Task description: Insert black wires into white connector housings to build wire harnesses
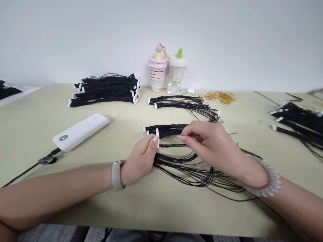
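Head view: cable bundle point(169, 129) close behind wires point(174, 159), rubber bands point(222, 97) farther.

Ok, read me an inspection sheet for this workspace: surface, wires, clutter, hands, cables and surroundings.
Surface: pale table, black wire bundles stacked at back left.
Job's things: black wires and a white connector.
Clutter: white power bank, pink cup, clear cup, yellow rubber bands.
Hands: left hand grips the wires' ends; right hand has thumb and forefinger close together over the wires, hold unclear.
Cables: black cable running into the power bank's end.
Surroundings: pale wall behind.
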`<move>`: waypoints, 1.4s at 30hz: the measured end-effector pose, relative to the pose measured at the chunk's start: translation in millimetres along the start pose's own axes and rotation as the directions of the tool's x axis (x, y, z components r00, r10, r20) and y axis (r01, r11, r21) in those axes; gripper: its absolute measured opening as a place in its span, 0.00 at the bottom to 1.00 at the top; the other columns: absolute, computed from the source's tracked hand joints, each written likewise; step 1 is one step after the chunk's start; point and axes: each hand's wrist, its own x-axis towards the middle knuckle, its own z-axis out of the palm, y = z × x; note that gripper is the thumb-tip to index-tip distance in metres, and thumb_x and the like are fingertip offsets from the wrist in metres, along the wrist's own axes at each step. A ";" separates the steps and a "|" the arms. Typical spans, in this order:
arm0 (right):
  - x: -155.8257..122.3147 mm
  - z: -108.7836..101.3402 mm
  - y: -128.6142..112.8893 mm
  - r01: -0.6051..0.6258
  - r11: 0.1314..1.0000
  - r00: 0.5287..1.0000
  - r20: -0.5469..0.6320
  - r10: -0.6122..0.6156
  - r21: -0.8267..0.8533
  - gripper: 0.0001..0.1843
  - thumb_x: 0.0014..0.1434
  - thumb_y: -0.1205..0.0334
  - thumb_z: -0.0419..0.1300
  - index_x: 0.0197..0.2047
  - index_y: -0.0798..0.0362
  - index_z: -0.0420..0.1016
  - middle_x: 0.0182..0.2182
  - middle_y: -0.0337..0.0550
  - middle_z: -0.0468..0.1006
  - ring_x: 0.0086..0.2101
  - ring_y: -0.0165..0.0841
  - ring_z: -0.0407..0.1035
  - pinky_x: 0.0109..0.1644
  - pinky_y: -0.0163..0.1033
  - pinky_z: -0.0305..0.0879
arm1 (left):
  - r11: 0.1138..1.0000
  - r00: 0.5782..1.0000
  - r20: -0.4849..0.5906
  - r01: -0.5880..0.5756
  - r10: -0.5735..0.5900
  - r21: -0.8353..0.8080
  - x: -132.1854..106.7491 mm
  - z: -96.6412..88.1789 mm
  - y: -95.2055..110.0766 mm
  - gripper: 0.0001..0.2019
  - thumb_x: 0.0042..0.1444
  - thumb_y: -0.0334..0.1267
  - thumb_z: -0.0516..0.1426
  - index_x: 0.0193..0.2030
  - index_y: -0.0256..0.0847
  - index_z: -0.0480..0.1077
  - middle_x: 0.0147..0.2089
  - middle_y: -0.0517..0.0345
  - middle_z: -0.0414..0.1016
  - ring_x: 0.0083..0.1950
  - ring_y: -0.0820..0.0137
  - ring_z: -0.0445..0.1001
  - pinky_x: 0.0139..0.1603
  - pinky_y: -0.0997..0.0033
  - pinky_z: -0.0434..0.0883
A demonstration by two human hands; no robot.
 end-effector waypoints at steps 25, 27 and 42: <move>0.6 20.9 -5.0 0.053 0.997 0.996 0.079 -0.049 -0.049 0.11 0.60 0.64 0.49 0.28 0.55 0.67 0.26 0.38 0.69 0.28 0.25 0.60 0.33 0.32 0.52 | 0.986 0.991 0.061 -0.128 0.122 0.107 -4.0 -0.2 6.2 0.16 0.62 0.42 0.40 0.25 0.39 0.54 0.24 0.63 0.56 0.26 0.77 0.54 0.27 0.76 0.56; 1.1 20.7 -5.6 0.051 0.997 0.996 0.075 -0.047 -0.050 0.11 0.60 0.64 0.49 0.28 0.55 0.67 0.25 0.37 0.69 0.27 0.25 0.60 0.32 0.32 0.51 | 0.986 0.991 0.064 -0.127 0.121 0.108 -3.9 -0.2 5.7 0.16 0.62 0.42 0.40 0.25 0.39 0.54 0.24 0.63 0.55 0.26 0.77 0.54 0.27 0.76 0.56; 1.4 22.7 -4.3 0.078 0.992 0.994 0.089 -0.069 -0.099 0.12 0.61 0.63 0.48 0.28 0.56 0.67 0.25 0.39 0.69 0.27 0.26 0.60 0.32 0.32 0.52 | 0.987 0.990 0.091 -0.122 0.113 0.103 -3.1 0.0 3.8 0.16 0.62 0.43 0.40 0.25 0.39 0.55 0.25 0.63 0.56 0.27 0.76 0.54 0.29 0.75 0.57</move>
